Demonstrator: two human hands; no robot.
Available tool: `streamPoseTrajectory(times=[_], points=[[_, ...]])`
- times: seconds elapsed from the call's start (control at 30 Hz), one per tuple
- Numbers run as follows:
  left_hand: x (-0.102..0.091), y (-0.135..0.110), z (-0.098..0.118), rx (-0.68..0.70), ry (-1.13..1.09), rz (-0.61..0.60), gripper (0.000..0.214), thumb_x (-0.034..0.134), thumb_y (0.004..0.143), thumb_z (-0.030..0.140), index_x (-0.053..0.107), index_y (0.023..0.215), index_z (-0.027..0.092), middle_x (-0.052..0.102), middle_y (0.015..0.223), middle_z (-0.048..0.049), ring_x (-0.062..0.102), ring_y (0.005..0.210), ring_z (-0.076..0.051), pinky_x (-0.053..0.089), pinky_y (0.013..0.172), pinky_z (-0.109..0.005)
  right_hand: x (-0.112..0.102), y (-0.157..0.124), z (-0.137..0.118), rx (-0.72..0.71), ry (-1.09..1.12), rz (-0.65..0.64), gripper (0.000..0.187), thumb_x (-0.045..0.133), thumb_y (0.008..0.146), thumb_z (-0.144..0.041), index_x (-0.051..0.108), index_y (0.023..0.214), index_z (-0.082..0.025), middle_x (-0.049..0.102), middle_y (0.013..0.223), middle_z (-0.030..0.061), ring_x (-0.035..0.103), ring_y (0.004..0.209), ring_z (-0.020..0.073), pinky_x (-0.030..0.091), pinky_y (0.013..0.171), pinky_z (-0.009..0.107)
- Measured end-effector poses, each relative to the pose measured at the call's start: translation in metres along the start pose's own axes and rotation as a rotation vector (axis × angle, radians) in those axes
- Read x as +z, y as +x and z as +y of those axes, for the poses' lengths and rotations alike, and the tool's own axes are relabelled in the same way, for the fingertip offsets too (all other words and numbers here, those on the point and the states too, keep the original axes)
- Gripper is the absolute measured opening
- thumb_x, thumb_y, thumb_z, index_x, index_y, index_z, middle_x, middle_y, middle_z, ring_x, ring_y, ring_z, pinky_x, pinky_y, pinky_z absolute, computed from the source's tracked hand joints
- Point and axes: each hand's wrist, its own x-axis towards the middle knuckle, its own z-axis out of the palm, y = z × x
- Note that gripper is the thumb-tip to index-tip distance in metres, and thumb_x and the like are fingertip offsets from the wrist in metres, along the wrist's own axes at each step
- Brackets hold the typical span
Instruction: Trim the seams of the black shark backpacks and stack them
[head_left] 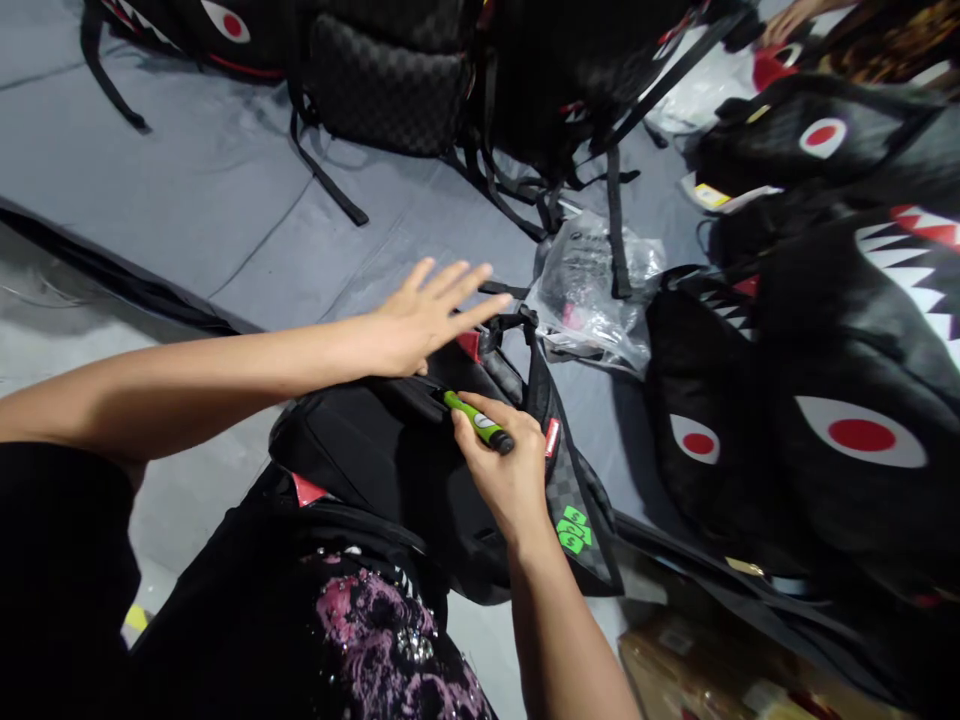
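A black backpack lies in front of me, partly over the table's edge and against my lap. My right hand grips a green marker pen with a black end; its tip points at the upper part of the bag, and the exact contact is hidden. My left hand has its fingers spread over the bag's top edge, palm side down, holding nothing. Bright green stickers with dark marks sit on the bag's checkered side, near a small red label.
Black backpacks with shark eyes and teeth crowd the right, and more bags line the back. A clear plastic bag lies on the grey tabletop. At top right another person's hand shows. A cardboard box stands below.
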Motion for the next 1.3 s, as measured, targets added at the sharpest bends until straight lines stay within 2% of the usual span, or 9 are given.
streamPoseTrajectory(times=[0.07,0.17,0.37,0.53,0.7,0.9,1.03,1.3], points=[[-0.009,-0.013,-0.007,-0.129,-0.105,-0.093,0.129,0.081,0.073,0.028,-0.015,0.159,0.03,-0.011,0.169,-0.0173,0.008,0.154,-0.045,0.017,0.12,-0.06,0.003,-0.002,-0.002,-0.016,0.012,0.021,0.018,0.066,0.087,-0.031,0.077,0.098,-0.023,0.08,0.099,0.0049,0.074,0.092,0.0248,0.048,0.086,0.041],[-0.018,-0.024,-0.007,-0.226,-0.169,-0.203,0.137,0.083,0.072,0.033,-0.026,0.155,0.036,-0.015,0.169,-0.0146,0.019,0.151,-0.044,0.035,0.113,-0.052,0.011,-0.002,-0.007,-0.064,0.039,0.031,0.017,0.066,0.088,-0.031,0.077,0.099,-0.024,0.08,0.1,0.0035,0.074,0.093,0.0239,0.043,0.088,0.041],[-0.013,-0.013,0.013,-0.277,0.088,-0.209,0.146,0.088,0.067,0.025,-0.029,0.153,0.033,-0.017,0.167,-0.0178,0.034,0.139,-0.045,0.051,0.098,-0.05,0.029,0.002,-0.007,-0.101,0.073,0.067,0.018,0.067,0.088,-0.032,0.076,0.101,-0.024,0.08,0.101,0.0036,0.073,0.093,0.023,0.039,0.089,0.041],[-0.012,-0.012,0.013,-0.214,0.155,-0.224,0.143,0.085,0.071,0.027,-0.034,0.151,0.032,-0.009,0.169,-0.0182,0.035,0.137,-0.043,0.05,0.099,-0.049,0.031,0.002,-0.005,-0.085,0.084,0.079,0.018,0.066,0.088,-0.032,0.077,0.1,-0.024,0.08,0.101,0.0037,0.073,0.093,0.0233,0.038,0.09,0.041],[-0.019,-0.012,0.007,-0.172,0.122,-0.291,0.125,0.073,0.079,0.02,-0.025,0.156,0.031,-0.002,0.169,-0.0166,0.031,0.142,-0.039,0.045,0.105,-0.044,0.031,0.003,-0.006,-0.066,0.086,0.078,0.017,0.066,0.089,-0.032,0.076,0.099,-0.024,0.08,0.101,0.0033,0.073,0.094,0.0227,0.038,0.09,0.041],[-0.035,-0.012,0.005,-0.164,0.088,-0.416,0.119,0.064,0.079,0.01,-0.025,0.155,0.035,-0.013,0.169,-0.0133,0.028,0.147,-0.038,0.045,0.105,-0.044,0.029,0.003,-0.006,-0.047,0.083,0.063,0.019,0.064,0.089,-0.035,0.076,0.1,-0.025,0.08,0.101,0.0034,0.073,0.094,0.0229,0.039,0.091,0.041],[-0.044,-0.012,0.008,-0.181,0.071,-0.453,0.117,0.062,0.078,0.007,-0.019,0.157,0.036,-0.019,0.168,-0.0123,0.027,0.148,-0.038,0.046,0.105,-0.043,0.027,0.002,-0.006,-0.042,0.097,0.053,0.019,0.065,0.089,-0.035,0.076,0.1,-0.026,0.08,0.1,0.0027,0.072,0.092,0.0226,0.039,0.091,0.041],[-0.038,-0.01,0.003,-0.17,0.055,-0.453,0.117,0.06,0.078,0.006,-0.022,0.156,0.036,-0.02,0.168,-0.0113,0.027,0.148,-0.038,0.045,0.106,-0.043,0.034,0.012,-0.02,-0.079,0.136,-0.009,0.017,0.068,0.088,-0.029,0.075,0.102,-0.024,0.08,0.103,0.0023,0.073,0.093,0.022,0.039,0.09,0.041]])
